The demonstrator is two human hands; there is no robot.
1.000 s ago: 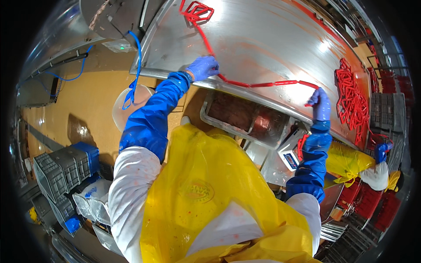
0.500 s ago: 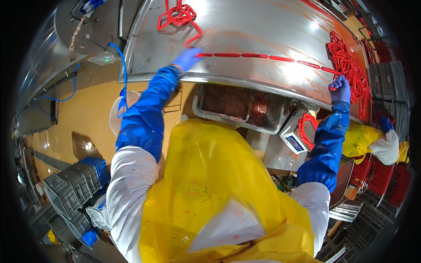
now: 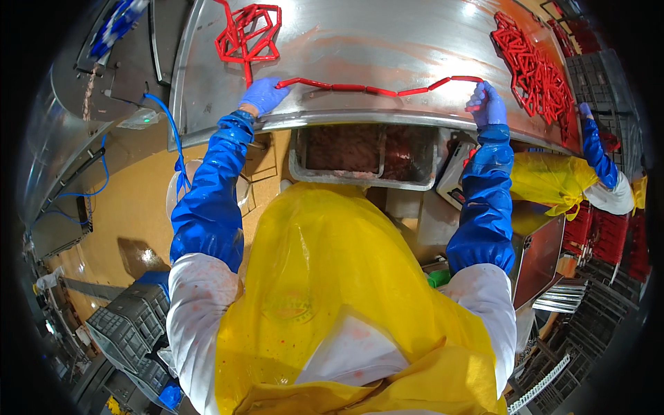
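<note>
A string of red sausage links (image 3: 377,89) lies stretched across the steel table (image 3: 387,41) near its front edge. My left hand (image 3: 263,94), in a blue glove, pinches the string's left end. My right hand (image 3: 486,104), also gloved, grips the right end. A loose tangle of red links (image 3: 247,33) sits just beyond my left hand, joined to the string. A bigger heap of red links (image 3: 536,66) lies past my right hand. My yellow apron (image 3: 332,297) fills the lower middle of the view.
Under the table edge sits a steel tray of ground meat (image 3: 363,152). A co-worker in a yellow apron, with a blue-gloved arm (image 3: 595,149), stands at the right. Grey crates (image 3: 131,332) are at lower left, red crates (image 3: 605,238) at right. A blue hose (image 3: 173,131) hangs left.
Both hands have spread apart and pulled the sausage string straight along the table's front edge. The tangle by my left hand now sits further from the edge.
</note>
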